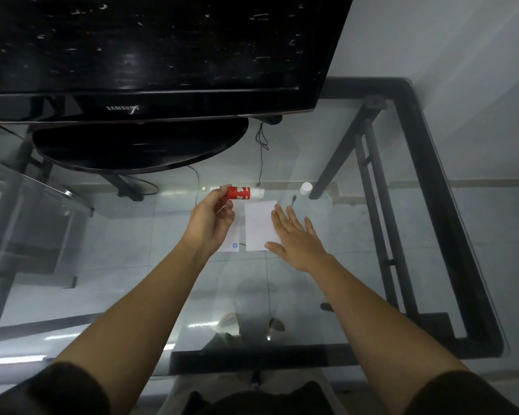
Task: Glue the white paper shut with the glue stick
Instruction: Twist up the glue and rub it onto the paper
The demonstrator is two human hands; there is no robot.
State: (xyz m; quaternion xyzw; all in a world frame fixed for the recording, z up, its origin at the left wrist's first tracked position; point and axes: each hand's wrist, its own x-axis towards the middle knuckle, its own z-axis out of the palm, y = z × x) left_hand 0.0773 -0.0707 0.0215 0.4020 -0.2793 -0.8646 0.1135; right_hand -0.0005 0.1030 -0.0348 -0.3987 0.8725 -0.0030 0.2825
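A white paper lies folded on the glass table. My right hand rests flat on its right edge, fingers spread. Just left of the paper, my left hand is raised and holds a red glue stick sideways by its left end. The stick's white uncapped tip points right, above the paper's far-left corner. A small white cap stands on the glass to the right, beyond the paper. A second white sheet with a blue logo shows under my left hand.
A black Samsung monitor on a wide oval base fills the far left half of the table. Thin black cables hang behind it. The black table frame runs along the right side and near edge.
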